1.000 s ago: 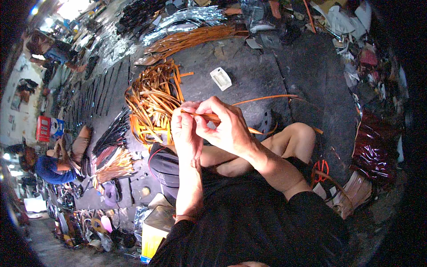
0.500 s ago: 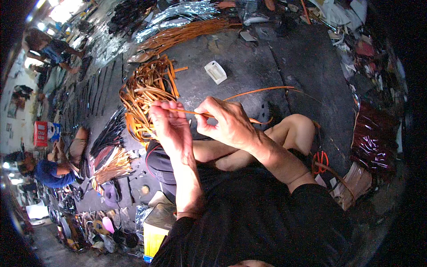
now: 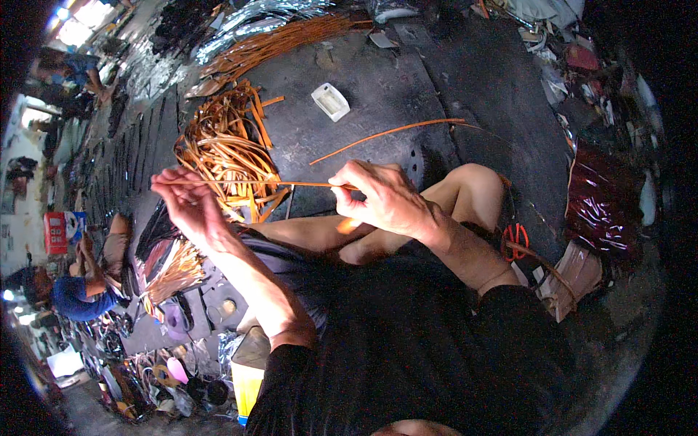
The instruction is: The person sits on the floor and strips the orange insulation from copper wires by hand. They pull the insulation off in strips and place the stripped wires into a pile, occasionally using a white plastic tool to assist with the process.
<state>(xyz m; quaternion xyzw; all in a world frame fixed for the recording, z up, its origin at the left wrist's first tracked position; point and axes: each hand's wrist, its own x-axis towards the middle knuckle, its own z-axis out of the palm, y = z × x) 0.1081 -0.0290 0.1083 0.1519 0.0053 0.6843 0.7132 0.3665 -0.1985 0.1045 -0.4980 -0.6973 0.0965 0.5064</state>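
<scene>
A thin orange-brown strip, probably leather (image 3: 269,183), is stretched level between my hands. My right hand (image 3: 389,200) pinches its right end between thumb and bent fingers. Over at the left, my left hand (image 3: 193,207) has its thumb and fingertips on the other end. Behind the strip, a tangled pile of similar orange-brown strips (image 3: 225,138) lies on the dark floor mat, close to my left hand. Another single strip (image 3: 392,133) curves across the mat beyond my right hand.
A small white tray (image 3: 331,102) lies ahead. Red-handled scissors (image 3: 515,243) and dark red glossy sheets (image 3: 603,196) are at my right. Long brown strips (image 3: 291,45) lie at the back. One person in blue (image 3: 83,296) sits at left; another person (image 3: 73,69) is farther off.
My left hand has moved left, away from my right hand, and more of the strip now spans between them. My right hand stays pinched on it. The view has shifted slightly.
</scene>
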